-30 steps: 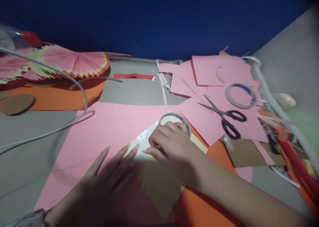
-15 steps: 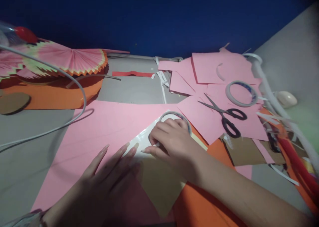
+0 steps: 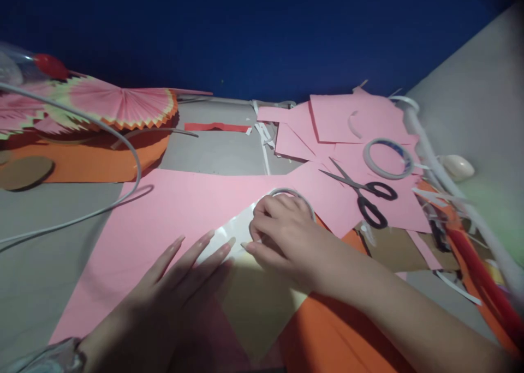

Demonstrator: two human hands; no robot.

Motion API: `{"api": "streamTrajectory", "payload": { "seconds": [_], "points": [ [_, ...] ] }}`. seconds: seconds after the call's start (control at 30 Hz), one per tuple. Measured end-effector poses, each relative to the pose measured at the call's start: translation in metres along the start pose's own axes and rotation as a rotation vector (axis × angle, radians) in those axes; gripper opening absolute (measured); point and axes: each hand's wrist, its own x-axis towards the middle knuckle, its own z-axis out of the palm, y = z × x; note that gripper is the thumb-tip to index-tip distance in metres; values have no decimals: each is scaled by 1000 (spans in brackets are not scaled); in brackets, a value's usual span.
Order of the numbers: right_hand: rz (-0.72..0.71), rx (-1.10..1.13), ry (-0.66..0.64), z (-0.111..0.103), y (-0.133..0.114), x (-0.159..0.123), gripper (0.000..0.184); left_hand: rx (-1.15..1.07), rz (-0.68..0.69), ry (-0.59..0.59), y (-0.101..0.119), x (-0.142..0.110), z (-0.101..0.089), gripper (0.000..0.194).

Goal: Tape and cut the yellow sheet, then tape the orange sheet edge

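Observation:
My left hand lies flat with its fingers apart, pressing on the lower left of a white glossy strip and the pink sheet beneath. Beside it, my right hand is closed over the strip, its thumb and fingers curled together; what they pinch, if anything, is hidden. A tape roll shows partly behind the right knuckles. The strip runs along the upper edge of a yellowish-tan paper piece, which lies under both hands and on top of the pink sheet.
Open scissors and another tape roll rest on pink paper cutouts at right. Pleated pink paper fans, orange paper and a cardboard disc lie at left. A cable loops across the left. Orange paper extends below my right forearm.
The view has shifted slightly. My right hand stays closed over the strip, and my left hand remains flat, its fingertips a little closer to the right thumb.

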Motion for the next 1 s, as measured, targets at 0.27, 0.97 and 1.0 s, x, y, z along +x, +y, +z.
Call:
{"api": "streamTrajectory", "payload": {
  "seconds": [0.27, 0.97, 1.0],
  "points": [
    [42, 37, -64, 4, -8, 3, 22, 98, 35, -46, 4, -11, 4, 50],
    [41, -22, 60, 13, -5, 2, 18, 35, -8, -66, 4, -11, 4, 46],
    [29, -38, 77, 15, -4, 2, 17, 38, 3, -71, 3, -11, 4, 46]
  ]
}}
